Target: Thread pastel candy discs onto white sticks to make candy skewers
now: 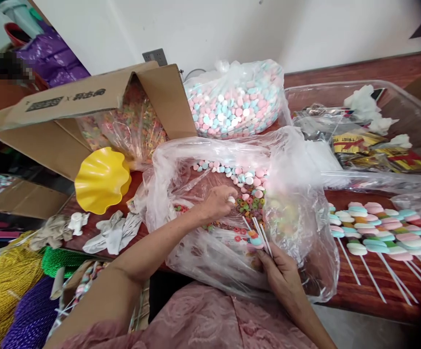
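Note:
My left hand (217, 203) is closed over the candy in an open plastic bag (181, 148), with a small white candy (231, 199) at its fingertips. Below it lie green, orange and red candy rings (248, 208), and pink, blue and white round candies (225, 169) gather toward the back of the bag. At the bag's front right, my right hand (283, 269) grips several thin white sticks (262, 232). One of them carries a few coloured candies (256, 240) near my fingers.
Finished-looking candy skewers (381, 232) lie on the table at right. Behind them stands a clear plastic bin (359, 85) with gold twist-tie packets. A full candy bag (235, 104), a cardboard box (170, 99), a yellow wavy bowl (103, 179) and white gloves (114, 232) surround the bag. Another person (3, 87) is at far left.

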Available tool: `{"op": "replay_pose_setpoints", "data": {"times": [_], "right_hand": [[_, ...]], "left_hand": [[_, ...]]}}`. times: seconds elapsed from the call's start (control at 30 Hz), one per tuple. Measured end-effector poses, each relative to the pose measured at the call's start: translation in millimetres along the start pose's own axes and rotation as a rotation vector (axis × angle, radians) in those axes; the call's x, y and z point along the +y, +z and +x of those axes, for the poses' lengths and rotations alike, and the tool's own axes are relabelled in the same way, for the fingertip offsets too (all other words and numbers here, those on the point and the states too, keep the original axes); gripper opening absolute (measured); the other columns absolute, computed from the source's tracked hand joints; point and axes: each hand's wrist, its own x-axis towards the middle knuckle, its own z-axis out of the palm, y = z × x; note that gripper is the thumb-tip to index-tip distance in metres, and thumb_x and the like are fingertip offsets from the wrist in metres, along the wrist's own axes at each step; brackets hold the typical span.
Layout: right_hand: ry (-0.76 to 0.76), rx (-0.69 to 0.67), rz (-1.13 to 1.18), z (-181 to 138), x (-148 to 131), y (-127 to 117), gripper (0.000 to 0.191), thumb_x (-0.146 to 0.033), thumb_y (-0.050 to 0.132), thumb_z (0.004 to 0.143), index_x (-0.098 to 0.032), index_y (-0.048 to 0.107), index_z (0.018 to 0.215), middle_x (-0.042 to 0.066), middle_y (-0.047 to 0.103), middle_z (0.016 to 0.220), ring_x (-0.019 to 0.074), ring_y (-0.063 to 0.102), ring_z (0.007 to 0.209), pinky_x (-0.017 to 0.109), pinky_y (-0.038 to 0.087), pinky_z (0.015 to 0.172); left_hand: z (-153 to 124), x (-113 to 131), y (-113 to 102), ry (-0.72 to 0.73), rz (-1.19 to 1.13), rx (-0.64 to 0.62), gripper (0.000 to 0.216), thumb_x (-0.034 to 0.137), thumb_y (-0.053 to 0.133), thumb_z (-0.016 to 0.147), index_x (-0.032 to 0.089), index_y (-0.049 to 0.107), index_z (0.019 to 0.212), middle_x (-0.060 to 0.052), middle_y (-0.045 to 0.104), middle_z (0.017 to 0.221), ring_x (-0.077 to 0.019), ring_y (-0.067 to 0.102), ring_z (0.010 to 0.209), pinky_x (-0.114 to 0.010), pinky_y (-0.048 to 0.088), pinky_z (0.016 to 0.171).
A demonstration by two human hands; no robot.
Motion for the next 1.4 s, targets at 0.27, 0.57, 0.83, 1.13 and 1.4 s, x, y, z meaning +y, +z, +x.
{"op": "replay_pose_setpoints", "data": {"times": [0.27,0.57,0.83,1.13,1.4], "right_hand": [[-0.145,-0.062,-0.112,1.2,-24.3,-10.4,0.028,-0.037,0.051,0.099,-0.020,0.067,0.084,-0.002,0.059,0.061,0.0135,0.052,0.056,0.025,0.040,0.056],[-0.305,-0.141,-0.228,-4.7,-40.9,-13.7,0.025,-0.027,0.048,0.100,-0.021,0.060,0.078,-0.004,0.055,0.063,0.0115,0.051,0.055,0.023,0.038,0.055],[-0.225,-0.130,-0.355,-3.4,-29.1,-12.0,0.024,-0.027,0.046,0.098,-0.020,0.063,0.082,-0.002,0.057,0.062,0.0130,0.049,0.055,0.025,0.036,0.054],[-0.194,-0.042,-0.175,-14.1,-41.2,12.0,0.031,-0.029,0.048,0.098,-0.021,0.054,0.068,-0.004,0.051,0.056,0.0110,0.046,0.049,0.023,0.035,0.051],[-0.063,-0.086,-0.147,-5.7,-40.7,11.7,0.032,-0.038,0.048,0.098,-0.021,0.054,0.071,-0.003,0.049,0.057,0.0124,0.044,0.051,0.025,0.034,0.052]], "left_hand": [[-53.9,29.0,-25.5,-0.017,-0.875,0.119,0.032,0.033,0.087,0.070,0.016,0.075,0.095,-0.003,0.068,0.087,-0.0111,0.062,0.072,-0.024,0.052,0.066],[-80.1,27.5,-10.9,0.136,-0.716,0.331,0.023,0.030,0.088,0.072,0.019,0.077,0.089,-0.003,0.067,0.085,-0.0103,0.061,0.074,-0.022,0.050,0.065],[-84.3,33.8,-6.1,0.220,-0.550,0.415,0.019,0.024,0.083,0.078,0.019,0.076,0.095,-0.004,0.070,0.089,-0.0113,0.064,0.078,-0.022,0.052,0.066],[-90.6,47.3,11.3,0.263,-0.317,0.663,0.012,0.013,0.070,0.087,0.020,0.073,0.097,-0.003,0.073,0.087,-0.0125,0.068,0.079,-0.025,0.056,0.074],[-87.9,37.9,25.0,0.122,-0.526,0.652,0.039,0.016,0.075,0.083,0.025,0.070,0.121,-0.003,0.068,0.097,-0.0125,0.064,0.087,-0.026,0.056,0.080]]}}
